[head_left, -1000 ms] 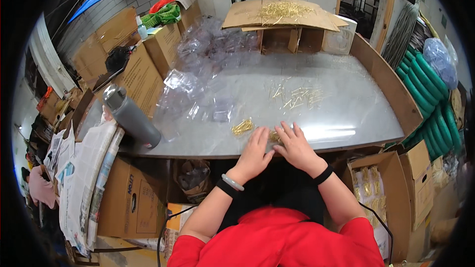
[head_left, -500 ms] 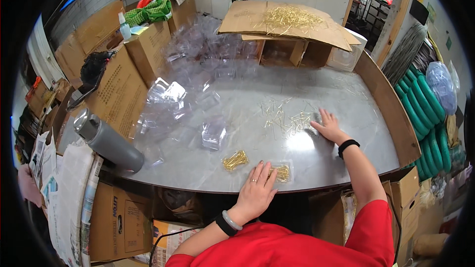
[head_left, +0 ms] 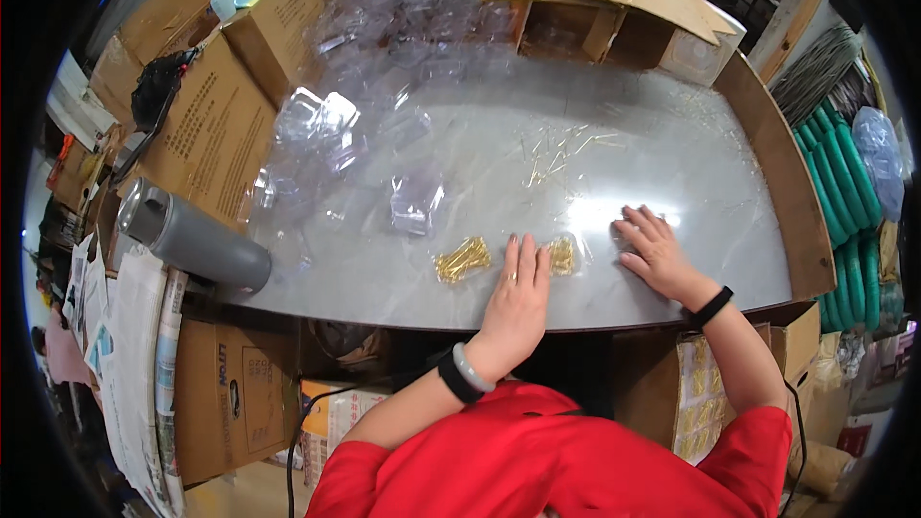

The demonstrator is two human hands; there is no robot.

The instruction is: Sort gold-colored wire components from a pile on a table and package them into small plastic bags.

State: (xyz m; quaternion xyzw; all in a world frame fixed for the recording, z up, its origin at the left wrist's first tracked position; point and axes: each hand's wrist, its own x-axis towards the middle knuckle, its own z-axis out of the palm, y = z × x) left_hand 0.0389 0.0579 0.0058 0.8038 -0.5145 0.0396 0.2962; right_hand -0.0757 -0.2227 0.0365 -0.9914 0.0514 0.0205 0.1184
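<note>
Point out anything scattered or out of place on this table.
Loose gold pins lie strewn across the middle of the grey table, apart from the two tidy bundles by the left hand. Clear plastic cases are heaped untidily at the far left.

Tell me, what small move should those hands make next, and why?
Probably the left hand should pick up the gold pin bundle lying loose beside its fingers. The other bundle already sits in a clear packet, and the right hand rests flat on the grey table, holding nothing.

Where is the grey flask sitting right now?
In the head view, the grey flask lies on its side at the table's near-left corner, beside a big cardboard box and well left of the left hand.
</note>
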